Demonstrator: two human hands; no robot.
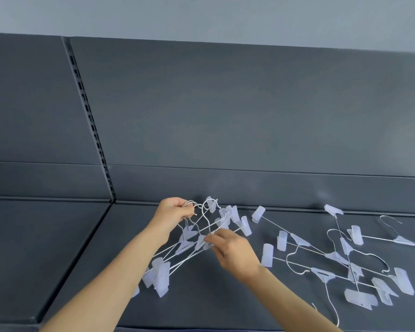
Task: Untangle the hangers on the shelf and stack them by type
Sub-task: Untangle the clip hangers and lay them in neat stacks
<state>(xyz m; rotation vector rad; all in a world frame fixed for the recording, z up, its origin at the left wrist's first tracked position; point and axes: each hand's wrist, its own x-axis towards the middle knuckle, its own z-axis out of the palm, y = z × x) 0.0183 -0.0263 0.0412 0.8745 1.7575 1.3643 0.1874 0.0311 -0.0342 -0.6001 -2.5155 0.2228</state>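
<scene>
Nearest you, both forearms come in from the bottom edge: left forearm (106,271) at lower left, right forearm (297,295) at lower right.

- Left hand (171,212): fingers (186,204) curled tight round the wire hooks of a bundle of clip hangers (189,238), held up at mid-frame.
- Right hand (233,250): fingertips (212,239) pinch the bundle at a pale plastic piece near its middle.
- The bundle's bars fan down-left, with clips dangling above the dark shelf (58,259).
- In the right of the frame a loose tangle (340,257) of like hangers lies flat, hooks and bars crossed. A single hanger (393,238) lies near the right edge.

Risks, as a judgement:
- If you tug with the right hand, a hook could snag a neighbouring bar and drag others along.
- If you loosen the left grip, the hooks could slip and the bundle could splay onto the tangle.
- The dangling clips could catch on each other.
</scene>
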